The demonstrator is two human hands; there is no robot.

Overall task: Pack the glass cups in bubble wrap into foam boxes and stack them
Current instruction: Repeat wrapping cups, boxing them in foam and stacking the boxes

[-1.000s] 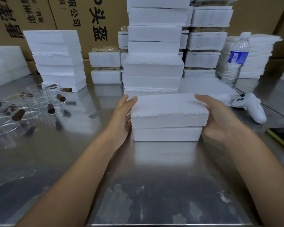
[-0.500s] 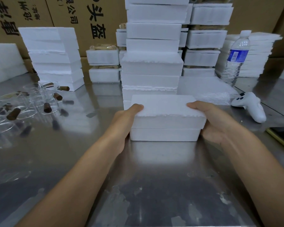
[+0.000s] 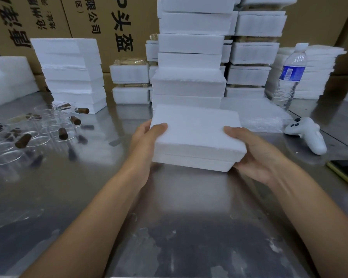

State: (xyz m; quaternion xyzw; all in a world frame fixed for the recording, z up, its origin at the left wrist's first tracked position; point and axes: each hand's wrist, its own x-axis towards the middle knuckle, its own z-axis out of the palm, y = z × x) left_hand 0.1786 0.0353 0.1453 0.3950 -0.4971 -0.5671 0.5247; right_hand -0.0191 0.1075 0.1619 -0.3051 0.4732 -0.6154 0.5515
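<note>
Foam box [image 3: 197, 135], white, closed, with a lid-over-base seam along its near side. It is held between both hands at mid tabletop [image 3: 189, 217], just in front of the tall stack of foam boxes [image 3: 191, 83]. Box is tilted, top face toward the camera; can't tell if its bottom edge touches the steel.

Left-hand grip [image 3: 147, 141]: wrapped on the box's left end, thumb on top near the corner, other fingers hidden behind the foam. Right-hand grip [image 3: 255, 155]: wrapped on the right end, thumb on the top edge, palm under the near right corner.

Far left is a second stack of foam pieces [image 3: 72, 73]. Near it on the left are loose glass cups [image 3: 48, 125], unwrapped, with brown corks [image 3: 63, 133] lying among them. Two short foam boxes [image 3: 131, 77] stand between the stacks, with something brownish showing at the top of the upper one.

Right of the held box a bubble wrap sheet [image 3: 257, 119] lies flat. A white handheld controller [image 3: 307, 135] is just beside it. The water bottle [image 3: 291, 77] stands upright farther back; its label is blue, text too small to read. Behind the bottle is a pile of thin foam sheets [image 3: 313, 71]. A dark flat device [image 3: 346, 173] with a yellow edge sits at the right edge.

Cardboard cartons [image 3: 109, 27] form the back wall. Black print reads "头盔" large, "限公司" smaller, and "沧州" and "地址" further left; the rest is cut off or skewed.
</note>
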